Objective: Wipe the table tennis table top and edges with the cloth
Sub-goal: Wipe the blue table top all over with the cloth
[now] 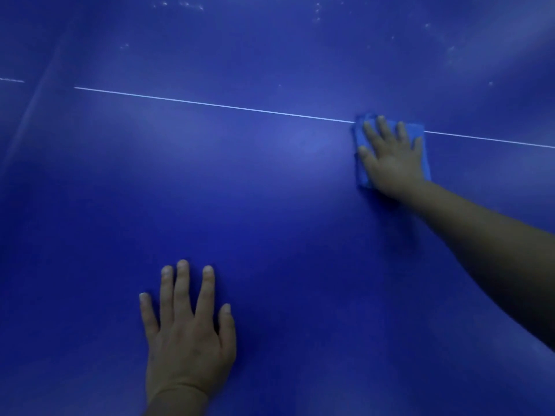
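Two hands: right hand (390,157) flat, fingers apart, pressing cloth (362,172); left hand (187,328) spread on surface (270,220).
Risk: far specks (180,4) missed; reach could fall short.

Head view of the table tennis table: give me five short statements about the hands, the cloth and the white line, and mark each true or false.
1. The right hand presses a blue cloth flat on the table. True.
2. The left hand holds a second cloth. False: it rests bare on the table, fingers spread.
3. The cloth covers part of the white line. True.
4. The cloth is red. False: it is blue.
5. Pale specks show on the far part of the table. True.
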The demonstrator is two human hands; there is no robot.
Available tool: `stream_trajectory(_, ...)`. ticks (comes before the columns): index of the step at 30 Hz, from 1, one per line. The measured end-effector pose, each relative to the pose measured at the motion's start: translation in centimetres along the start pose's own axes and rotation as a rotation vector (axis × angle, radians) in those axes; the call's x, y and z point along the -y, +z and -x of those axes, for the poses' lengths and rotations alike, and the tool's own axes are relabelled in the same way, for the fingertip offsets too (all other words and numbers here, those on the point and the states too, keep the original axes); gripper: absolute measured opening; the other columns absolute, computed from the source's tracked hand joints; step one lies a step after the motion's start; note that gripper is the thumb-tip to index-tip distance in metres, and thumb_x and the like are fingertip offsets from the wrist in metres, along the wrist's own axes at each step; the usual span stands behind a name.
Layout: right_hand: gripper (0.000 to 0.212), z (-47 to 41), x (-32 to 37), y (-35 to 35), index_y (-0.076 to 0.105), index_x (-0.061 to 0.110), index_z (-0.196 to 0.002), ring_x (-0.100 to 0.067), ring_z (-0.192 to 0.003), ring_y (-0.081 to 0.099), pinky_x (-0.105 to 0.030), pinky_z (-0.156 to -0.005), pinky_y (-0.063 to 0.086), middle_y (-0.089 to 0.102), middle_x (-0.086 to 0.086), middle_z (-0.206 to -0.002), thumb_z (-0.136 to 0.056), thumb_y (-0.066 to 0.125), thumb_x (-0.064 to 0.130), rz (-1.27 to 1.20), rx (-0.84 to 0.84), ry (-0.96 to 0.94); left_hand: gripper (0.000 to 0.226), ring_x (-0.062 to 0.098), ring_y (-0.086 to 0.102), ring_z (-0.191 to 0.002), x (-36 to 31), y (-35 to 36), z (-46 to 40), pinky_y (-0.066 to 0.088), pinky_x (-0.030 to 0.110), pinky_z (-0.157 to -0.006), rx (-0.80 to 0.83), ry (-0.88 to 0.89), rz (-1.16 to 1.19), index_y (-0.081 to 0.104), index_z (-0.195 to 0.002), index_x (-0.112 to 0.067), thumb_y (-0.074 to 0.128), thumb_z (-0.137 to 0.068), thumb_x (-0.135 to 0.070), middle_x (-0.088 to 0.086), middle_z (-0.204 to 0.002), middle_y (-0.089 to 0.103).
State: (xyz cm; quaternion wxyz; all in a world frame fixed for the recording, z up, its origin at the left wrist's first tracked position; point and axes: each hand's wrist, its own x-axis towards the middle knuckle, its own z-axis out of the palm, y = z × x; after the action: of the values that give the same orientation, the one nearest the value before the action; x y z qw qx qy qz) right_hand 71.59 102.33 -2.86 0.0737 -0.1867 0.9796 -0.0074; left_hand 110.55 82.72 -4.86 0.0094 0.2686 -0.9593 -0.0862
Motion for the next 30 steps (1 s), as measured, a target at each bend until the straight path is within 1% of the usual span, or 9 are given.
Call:
stream_trajectory(4,0.072,3.4,1.6,1.0,0.026,0.035,-0.158,-0.032,-0.153,0.016,-0.063,-0.119,0.009,0.019,0.005,-0.167,-0.093,0.016,0.065,0.070,0.074,-0.448,0.068,0.032,0.013,-0.154,-0.2,-0.1,-0.1,-0.001,0.053,-0.122,0.008,-0.013,0.003,0.039,-0.152,-0.015,0.035,-0.092,-0.047,0.015,-0.163,0.026)
stream_trajectory(5,0.074,2.4,0.4,0.5,0.024,0.036,-0.158,-0.031,-0.153,0.017,-0.063,-0.119,0.010,0.020,0.005,-0.167,-0.091,0.016,0.067,0.087,0.069,-0.435,0.068,0.032,0.014,-0.154,-0.2,-0.2,-0.1,-0.002,0.052,-0.122,0.012,-0.012,0.002,0.040,-0.152,-0.015,0.035,-0.092,-0.047,0.016,-0.163,0.026)
stream_trajectory(10,0.091,-2.0,-7.9,-1.0,0.018,0.036,-0.160,-0.028,-0.155,0.007,-0.063,-0.119,0.007,0.009,0.008,-0.169,-0.078,0.004,0.073,0.016,0.015,0.052,0.067,0.032,0.012,-0.154,-0.5,-0.4,-0.1,-0.005,0.049,-0.123,0.025,-0.031,0.008,0.039,-0.152,-0.014,0.033,-0.094,-0.047,0.016,-0.162,0.027)
stream_trajectory(13,0.084,3.2,-7.9,0.4,0.020,0.034,-0.160,-0.029,-0.155,0.008,-0.065,-0.118,0.007,0.011,0.007,-0.169,-0.084,0.010,0.070,0.019,0.012,-0.026,0.068,0.032,0.012,-0.154,-0.4,-0.6,-0.1,-0.006,0.049,-0.123,0.035,-0.028,0.012,0.040,-0.152,-0.013,0.032,-0.094,-0.047,0.017,-0.161,0.027)
stream_trajectory(17,0.065,15.8,-8.2,3.0,0.033,0.032,-0.155,-0.034,-0.153,0.018,-0.068,-0.116,0.014,0.025,0.002,-0.166,-0.098,0.027,0.062,0.015,-0.037,-0.338,0.067,0.032,0.012,-0.154,-0.6,-0.8,-0.1,-0.011,0.045,-0.123,0.052,-0.035,0.023,0.040,-0.152,-0.014,0.031,-0.095,-0.048,0.017,-0.161,0.027)
stream_trajectory(20,0.060,16.2,-9.3,2.9,0.032,0.035,-0.153,-0.034,-0.151,0.024,-0.067,-0.115,0.018,0.029,0.001,-0.164,-0.101,0.023,0.064,0.033,-0.042,-0.497,0.067,0.032,0.012,-0.154,-0.7,-0.8,-0.2,-0.010,0.045,-0.122,0.067,-0.042,0.015,0.040,-0.152,-0.014,0.030,-0.095,-0.049,0.017,-0.161,0.027)
stream_trajectory(23,0.069,7.9,-9.5,1.4,0.033,0.033,-0.155,-0.036,-0.150,0.025,-0.071,-0.113,0.021,0.030,0.000,-0.164,-0.094,0.026,0.065,0.059,-0.050,-0.319,0.068,0.033,0.011,-0.154,-0.7,-0.8,-0.2,-0.011,0.044,-0.122,0.064,-0.041,0.014,0.041,-0.152,-0.013,0.030,-0.095,-0.048,0.018,-0.161,0.027)
stream_trajectory(26,0.084,1.7,-10.0,0.0,0.022,0.037,-0.159,-0.028,-0.155,0.009,-0.064,-0.119,0.007,0.014,0.008,-0.168,-0.083,0.012,0.072,-0.003,-0.015,-0.050,0.068,0.031,0.008,-0.155,-0.8,-0.8,-0.1,-0.012,0.044,-0.122,0.066,-0.042,0.014,0.038,-0.153,-0.014,0.028,-0.096,-0.049,0.017,-0.163,0.024)
stream_trajectory(30,0.079,5.3,-10.0,1.0,0.023,0.036,-0.159,-0.030,-0.155,0.010,-0.065,-0.118,0.009,0.015,0.006,-0.168,-0.087,0.016,0.069,0.023,-0.032,-0.145,0.071,0.027,0.002,-0.156,-0.8,-0.8,-0.1,-0.014,0.045,-0.122,0.070,-0.042,0.037,0.034,-0.156,-0.015,0.025,-0.095,-0.051,0.015,-0.165,0.020)
